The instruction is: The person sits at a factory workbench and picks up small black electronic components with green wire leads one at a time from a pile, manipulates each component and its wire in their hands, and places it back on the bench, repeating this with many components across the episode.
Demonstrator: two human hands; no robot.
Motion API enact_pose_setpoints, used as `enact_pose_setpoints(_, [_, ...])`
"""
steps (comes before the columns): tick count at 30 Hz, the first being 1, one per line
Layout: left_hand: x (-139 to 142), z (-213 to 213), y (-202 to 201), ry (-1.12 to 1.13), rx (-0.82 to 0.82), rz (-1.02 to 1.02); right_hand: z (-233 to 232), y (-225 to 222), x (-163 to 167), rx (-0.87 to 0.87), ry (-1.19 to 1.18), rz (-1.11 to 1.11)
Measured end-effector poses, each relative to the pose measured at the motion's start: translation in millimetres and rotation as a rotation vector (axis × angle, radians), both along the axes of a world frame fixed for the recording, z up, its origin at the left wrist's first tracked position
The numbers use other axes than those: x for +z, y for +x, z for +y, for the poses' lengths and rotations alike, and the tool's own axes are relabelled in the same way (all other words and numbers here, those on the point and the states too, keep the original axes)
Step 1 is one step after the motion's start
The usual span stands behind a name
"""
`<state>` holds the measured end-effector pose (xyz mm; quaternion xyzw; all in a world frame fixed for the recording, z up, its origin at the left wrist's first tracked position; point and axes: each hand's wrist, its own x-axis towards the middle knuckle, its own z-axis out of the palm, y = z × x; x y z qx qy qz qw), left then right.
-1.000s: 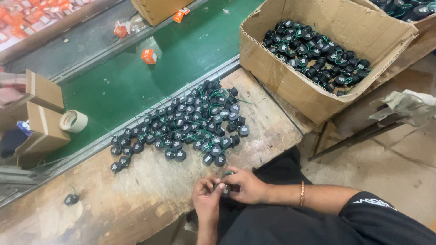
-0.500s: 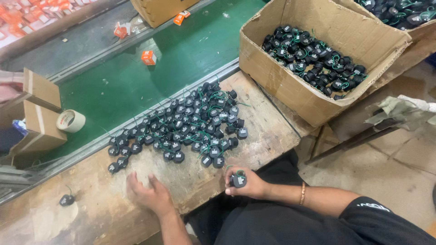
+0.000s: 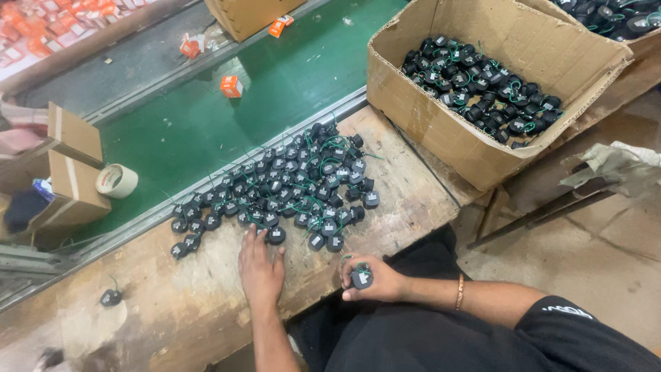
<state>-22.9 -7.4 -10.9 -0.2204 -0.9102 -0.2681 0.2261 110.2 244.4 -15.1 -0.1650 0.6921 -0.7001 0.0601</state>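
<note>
Pile (image 3: pixel 289 186) between left hand (image 3: pixel 260 265) and carton (image 3: pixel 441 134).

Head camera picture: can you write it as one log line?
left hand: flat on bench, fingers at pile of black parts | right hand: holds one black part | box of parts behind

Head camera, looking steeply down, near workbench (image 3: pixel 406 200).

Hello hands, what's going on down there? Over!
Right hand shut on one black part. Left hand open, fingers at the pile on the bench. Nothing in the way.
</note>
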Motion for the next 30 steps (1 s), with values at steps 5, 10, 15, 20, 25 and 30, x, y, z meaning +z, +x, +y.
enact_pose_setpoints(5, [-17.9, -3.7, 8.0, 0.305, 0.252, -0.354, -1.8, 6.1, 2.1, 0.033, -0.037, 0.019])
enact_pose_setpoints(10, [-35.1, -21.7, 17.4, 0.505, -0.019, -0.243, 5.7, 6.6, 4.0, -0.015, 0.004, 0.017])
enact_pose_setpoints(15, [-36.1, -37.0, 39.5, 0.164, 0.090, 0.043, 9.8, 6.3, 5.0, -0.049, -0.020, -0.022])
enact_pose_setpoints(20, [-21.3, -43.3, 54.1, 0.797, 0.291, -0.212, -0.1, 7.7, 7.0, -0.031, -0.179, -0.236])
enact_pose_setpoints(25, [1.5, 4.9, 79.3, 1.136, -0.288, -0.300, -11.2, 5.8, -0.2, 0.055, -0.344, -0.257])
enact_pose_setpoints(30, [21.6, 68.0, 84.5, 0.556, -0.434, -0.051, -10.2, 6.3, -22.3, 0.094, -0.011, -0.041])
